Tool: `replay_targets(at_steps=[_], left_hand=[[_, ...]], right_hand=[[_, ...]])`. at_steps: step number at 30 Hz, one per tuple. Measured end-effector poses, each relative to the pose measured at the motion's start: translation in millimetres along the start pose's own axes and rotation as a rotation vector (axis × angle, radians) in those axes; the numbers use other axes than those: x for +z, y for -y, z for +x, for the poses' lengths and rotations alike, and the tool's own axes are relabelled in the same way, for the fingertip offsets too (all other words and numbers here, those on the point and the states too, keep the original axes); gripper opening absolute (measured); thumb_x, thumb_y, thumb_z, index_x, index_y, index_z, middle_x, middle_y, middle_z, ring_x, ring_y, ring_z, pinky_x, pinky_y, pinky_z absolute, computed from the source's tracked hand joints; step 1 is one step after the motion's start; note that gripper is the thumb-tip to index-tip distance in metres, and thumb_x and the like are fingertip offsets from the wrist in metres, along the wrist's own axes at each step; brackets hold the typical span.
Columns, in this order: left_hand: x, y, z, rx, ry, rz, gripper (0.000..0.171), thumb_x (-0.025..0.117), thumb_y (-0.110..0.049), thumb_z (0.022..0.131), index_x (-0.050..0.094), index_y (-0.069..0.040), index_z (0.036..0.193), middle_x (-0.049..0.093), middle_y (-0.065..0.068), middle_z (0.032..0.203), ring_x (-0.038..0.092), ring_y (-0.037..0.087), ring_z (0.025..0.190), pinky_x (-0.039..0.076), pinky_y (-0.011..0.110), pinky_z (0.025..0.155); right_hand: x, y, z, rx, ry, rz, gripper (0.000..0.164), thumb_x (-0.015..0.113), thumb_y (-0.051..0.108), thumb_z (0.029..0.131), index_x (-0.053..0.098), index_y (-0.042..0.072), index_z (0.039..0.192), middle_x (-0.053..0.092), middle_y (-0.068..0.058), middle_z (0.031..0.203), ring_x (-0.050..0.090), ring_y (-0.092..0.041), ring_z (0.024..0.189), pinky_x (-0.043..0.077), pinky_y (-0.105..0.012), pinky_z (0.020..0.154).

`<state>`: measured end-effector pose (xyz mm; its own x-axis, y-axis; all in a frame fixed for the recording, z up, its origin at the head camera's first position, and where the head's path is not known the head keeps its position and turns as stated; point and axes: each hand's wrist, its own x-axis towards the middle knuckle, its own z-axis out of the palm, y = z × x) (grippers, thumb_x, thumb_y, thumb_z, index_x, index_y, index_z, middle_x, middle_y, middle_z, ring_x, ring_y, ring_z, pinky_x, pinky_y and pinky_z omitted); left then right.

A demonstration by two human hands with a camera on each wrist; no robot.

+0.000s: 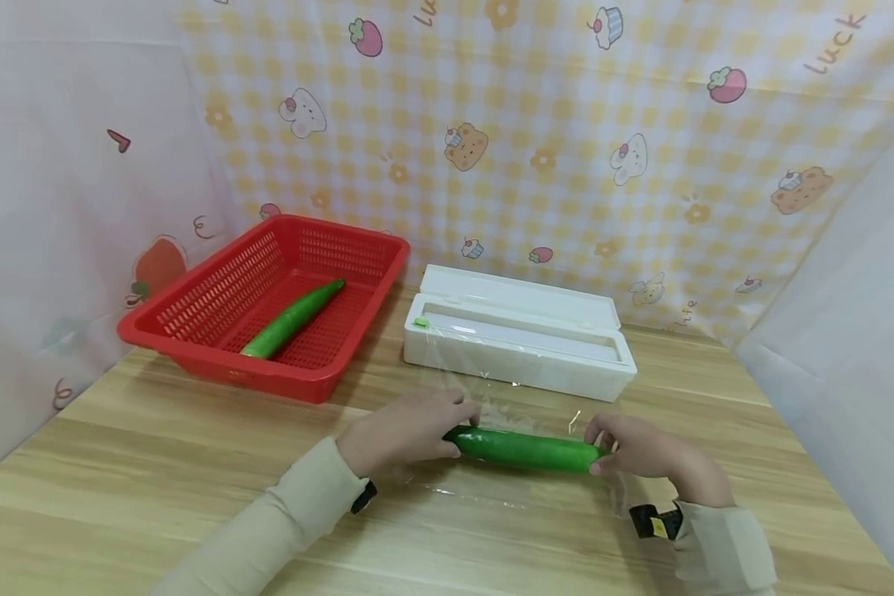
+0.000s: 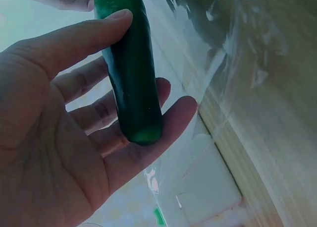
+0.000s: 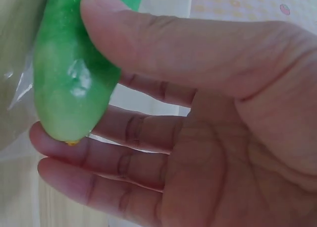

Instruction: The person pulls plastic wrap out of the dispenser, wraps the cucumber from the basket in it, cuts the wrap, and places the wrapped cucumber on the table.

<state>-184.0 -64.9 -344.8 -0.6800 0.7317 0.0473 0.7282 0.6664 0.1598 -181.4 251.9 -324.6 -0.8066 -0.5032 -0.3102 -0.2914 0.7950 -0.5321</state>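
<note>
I see a person at work low in the centre of the head view, holding a long, glossy green cucumber (image 1: 525, 449) that lies crosswise there, to the right of the middle. The left hand (image 1: 415, 426) has it by the dark left end: in the left wrist view the thumb presses on one side while the fingers (image 2: 81, 81) bend behind it. The right hand (image 1: 636, 447) grips the paler right end the same way, thumb on top and fingers beneath, close to a small yellowish tip (image 3: 72, 142).

Around the cucumber spreads a thin, clear, wrinkled plastic film (image 1: 499, 414), showing both above and below it in the frame and reaching up to the front of a long white box (image 1: 521, 364), right of centre. The box's white lid (image 1: 521, 296) stands raised at the back, and a small bright-green tab (image 1: 420, 322) sits at its left end.

At the left, a red plastic basket (image 1: 320, 386) with slotted walls holds a second green cucumber (image 1: 294, 319), lying slantwise. Everything rests on a wood-grained counter (image 1: 730, 397). A yellow-checked cloth (image 1: 551, 108) printed with bears and strawberries hangs across the top. Beige sleeves (image 1: 298, 501) come in from the bottom edge.
</note>
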Motion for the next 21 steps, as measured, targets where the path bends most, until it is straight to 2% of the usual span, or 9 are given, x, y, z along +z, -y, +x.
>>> replay_targets(at_steps=[6, 11, 15, 21], left_hand=[[2.4, -0.1, 1.8, -0.025, 0.042, -0.074, 0.032, 0.071, -0.024, 0.082, 0.056, -0.019, 0.110, 0.059, -0.004, 0.106, 0.054, 0.009, 0.096, 0.047, 0.027, 0.086], [4.1, 1.1, 3.9, -0.036, 0.091, -0.133, 0.034, 0.069, -0.018, 0.084, 0.058, -0.018, 0.115, 0.061, -0.003, 0.115, 0.055, 0.009, 0.106, 0.046, 0.026, 0.092], [2.1, 2.0, 3.0, -0.035, 0.100, -0.190, 0.037, 0.068, -0.016, 0.085, 0.058, -0.017, 0.120, 0.060, -0.003, 0.120, 0.054, 0.010, 0.110, 0.045, 0.028, 0.094], [1.0, 0.5, 4.3, -0.028, 0.094, -0.219, 0.034, 0.068, -0.018, 0.084, 0.060, -0.016, 0.117, 0.062, -0.004, 0.114, 0.056, 0.007, 0.101, 0.048, 0.025, 0.088]], right_hand=[[1.3, 0.7, 1.8, 0.069, 0.035, 0.013, 0.033, 0.072, 0.015, 0.079, 0.055, 0.002, 0.104, 0.057, -0.011, 0.096, 0.054, -0.025, 0.091, 0.047, -0.037, 0.072], [-0.4, 2.7, 2.1, 0.107, 0.036, -0.015, 0.032, 0.072, 0.016, 0.079, 0.056, 0.003, 0.105, 0.057, -0.011, 0.098, 0.055, -0.027, 0.093, 0.048, -0.039, 0.073], [-2.4, 3.4, 0.7, 0.110, 0.027, -0.021, 0.032, 0.072, 0.016, 0.079, 0.056, 0.003, 0.104, 0.058, -0.011, 0.097, 0.055, -0.026, 0.092, 0.048, -0.038, 0.073], [-3.5, 1.9, -2.3, 0.104, 0.021, -0.015, 0.032, 0.072, 0.015, 0.079, 0.056, 0.002, 0.104, 0.058, -0.010, 0.096, 0.055, -0.024, 0.091, 0.047, -0.038, 0.072]])
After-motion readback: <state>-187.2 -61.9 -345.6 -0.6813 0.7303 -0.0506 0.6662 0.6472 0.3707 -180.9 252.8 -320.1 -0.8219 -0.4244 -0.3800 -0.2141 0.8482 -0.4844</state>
